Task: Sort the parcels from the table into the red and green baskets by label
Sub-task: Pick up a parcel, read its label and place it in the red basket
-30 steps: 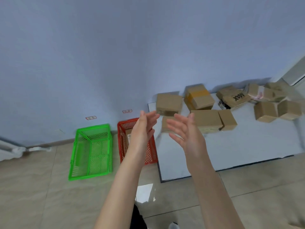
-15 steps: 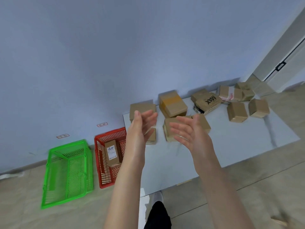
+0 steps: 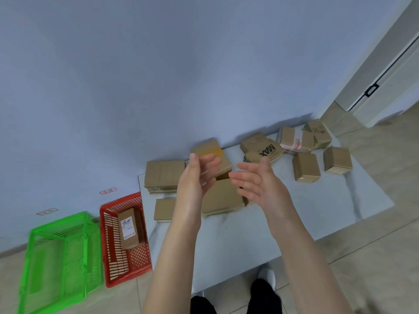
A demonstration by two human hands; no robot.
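Both hands are raised above the worktop [image 3: 238, 243] with palms turned toward each other, a gap between them. The left hand [image 3: 195, 177] has its fingers straight and slightly spread, and the right hand [image 3: 258, 182] is relaxed with its fingers extended. Neither grips anything.

Brown cardboard parcels lie scattered on the pale worktop. A wide flat parcel [image 3: 164, 175] sits at the near left corner by the wall, with a smaller flat parcel [image 3: 163, 209] just in front of it. A parcel with yellow tape [image 3: 210, 150] shows behind the left fingers, and a large parcel [image 3: 221, 198] lies beneath the two hands. Further right are a parcel printed "MAX" [image 3: 265, 152], a parcel with red-and-white tape [image 3: 294, 139], a parcel at the far corner [image 3: 318, 131], and two small cube-shaped parcels [image 3: 306, 167] [image 3: 337, 160] side by side.

On the floor to the left of the worktop stands the red basket [image 3: 120, 201], which holds one labelled parcel [image 3: 130, 230] with its white label facing up. The green basket [image 3: 56, 225] stands just beside it, further left. Two small tags [image 3: 108, 190] [image 3: 47, 211] are stuck on the wall above the baskets.
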